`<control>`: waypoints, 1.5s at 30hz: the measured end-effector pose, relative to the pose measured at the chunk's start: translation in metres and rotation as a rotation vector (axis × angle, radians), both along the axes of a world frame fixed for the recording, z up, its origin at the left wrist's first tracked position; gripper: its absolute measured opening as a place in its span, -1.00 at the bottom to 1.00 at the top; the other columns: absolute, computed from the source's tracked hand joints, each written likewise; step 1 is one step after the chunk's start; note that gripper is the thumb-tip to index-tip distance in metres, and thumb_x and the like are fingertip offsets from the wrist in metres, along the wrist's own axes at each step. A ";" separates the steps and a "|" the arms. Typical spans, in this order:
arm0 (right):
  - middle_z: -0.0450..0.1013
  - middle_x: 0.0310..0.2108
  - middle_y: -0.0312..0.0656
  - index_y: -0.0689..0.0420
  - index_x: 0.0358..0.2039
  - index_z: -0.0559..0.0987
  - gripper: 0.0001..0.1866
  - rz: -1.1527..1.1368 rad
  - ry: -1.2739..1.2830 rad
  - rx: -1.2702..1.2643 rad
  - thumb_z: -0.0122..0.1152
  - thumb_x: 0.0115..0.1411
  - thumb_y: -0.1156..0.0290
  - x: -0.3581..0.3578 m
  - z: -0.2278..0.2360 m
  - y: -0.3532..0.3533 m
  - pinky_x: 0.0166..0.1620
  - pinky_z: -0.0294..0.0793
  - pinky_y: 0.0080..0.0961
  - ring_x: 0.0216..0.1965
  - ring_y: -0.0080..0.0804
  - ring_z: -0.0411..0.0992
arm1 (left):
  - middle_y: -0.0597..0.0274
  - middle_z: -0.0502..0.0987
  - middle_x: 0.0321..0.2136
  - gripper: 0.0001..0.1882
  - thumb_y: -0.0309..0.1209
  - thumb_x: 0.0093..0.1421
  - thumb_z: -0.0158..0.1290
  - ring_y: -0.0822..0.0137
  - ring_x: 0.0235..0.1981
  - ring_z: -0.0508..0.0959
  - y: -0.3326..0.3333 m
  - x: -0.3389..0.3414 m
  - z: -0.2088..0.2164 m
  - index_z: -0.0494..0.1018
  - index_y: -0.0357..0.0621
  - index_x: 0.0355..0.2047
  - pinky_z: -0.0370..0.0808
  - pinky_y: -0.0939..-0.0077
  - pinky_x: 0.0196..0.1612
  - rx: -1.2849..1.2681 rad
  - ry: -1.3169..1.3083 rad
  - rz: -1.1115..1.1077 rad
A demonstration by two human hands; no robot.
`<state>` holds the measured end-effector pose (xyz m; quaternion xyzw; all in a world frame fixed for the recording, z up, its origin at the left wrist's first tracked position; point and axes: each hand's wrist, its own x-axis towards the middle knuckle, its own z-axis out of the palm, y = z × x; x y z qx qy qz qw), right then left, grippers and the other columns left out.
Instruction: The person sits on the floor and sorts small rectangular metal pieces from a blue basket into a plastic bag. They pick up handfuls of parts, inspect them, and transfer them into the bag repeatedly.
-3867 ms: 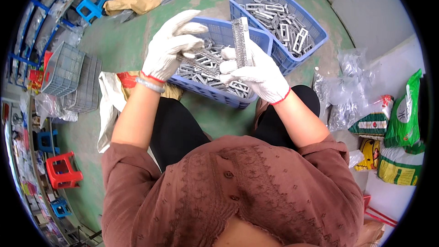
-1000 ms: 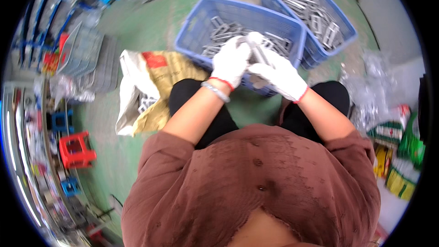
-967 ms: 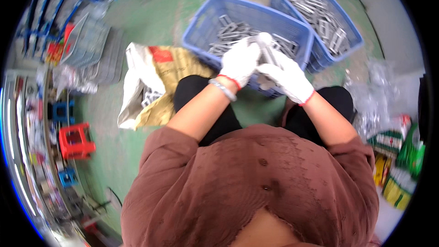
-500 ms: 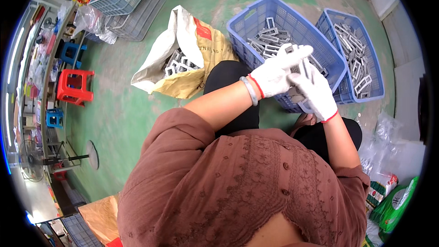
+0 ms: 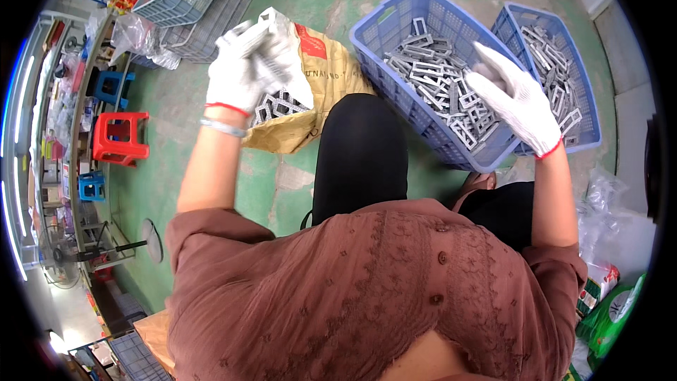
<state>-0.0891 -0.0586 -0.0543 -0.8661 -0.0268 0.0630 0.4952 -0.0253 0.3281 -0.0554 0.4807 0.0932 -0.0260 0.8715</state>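
Observation:
My left hand (image 5: 236,67), in a white knitted glove with a red cuff, is over the mouth of a yellow-and-white woven sack (image 5: 328,74). Motion smears its fingers, and a blurred greyish patch beside them could be a metal piece. Inside the sack lie grey metal rectangular frames (image 5: 278,107). My right hand (image 5: 518,99), gloved the same way, hovers over the right side of a blue plastic basket (image 5: 381,46). Its fingers are stretched out, thumb apart, and nothing shows in it. Many similar metal frames (image 5: 430,74) fill the basket's bottom.
A second blue basket (image 5: 591,116) of metal frames stands right of the first. Grey crates (image 5: 187,0) are stacked at the far left, near a red stool (image 5: 121,137) and a blue stool (image 5: 92,185). Clear plastic bags (image 5: 599,204) lie at the right.
My hands were together over the blue basket, around grey metal pieces. They have parted: the left has swung left to the sack, the right has moved slightly right and opened.

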 end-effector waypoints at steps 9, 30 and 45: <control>0.55 -0.02 -0.04 0.21 0.18 0.46 -0.41 -0.002 0.154 -0.013 0.28 0.23 0.15 0.010 -0.045 -0.038 0.03 0.47 -0.50 -0.04 -0.44 0.51 | 0.07 0.54 -0.33 -0.41 -0.51 0.08 0.18 0.16 -0.49 0.57 0.106 0.050 -0.104 0.24 -0.08 0.12 0.59 0.21 -0.38 0.568 0.562 -0.382; 0.59 -0.30 0.04 0.25 -0.10 0.59 -0.48 0.327 0.719 -0.905 0.37 -0.07 0.25 0.161 -0.264 -0.141 -0.40 0.62 -0.20 -0.39 -0.13 0.61 | 0.24 0.57 -0.14 -0.58 -0.28 0.28 0.07 0.48 -0.30 0.55 0.066 0.072 -0.004 0.48 -0.17 0.10 0.53 0.61 -0.23 1.561 0.252 -0.215; -0.04 0.38 0.20 0.09 0.32 0.23 -0.11 -0.642 0.973 -0.800 0.39 0.00 0.14 0.130 -0.482 -0.108 0.14 0.48 -0.14 0.21 0.08 0.35 | 0.01 0.57 -0.10 -0.64 -0.51 0.30 0.08 0.27 -0.09 0.59 -0.226 0.053 -0.065 0.42 -0.40 0.08 0.54 0.45 0.00 0.577 -0.011 -0.318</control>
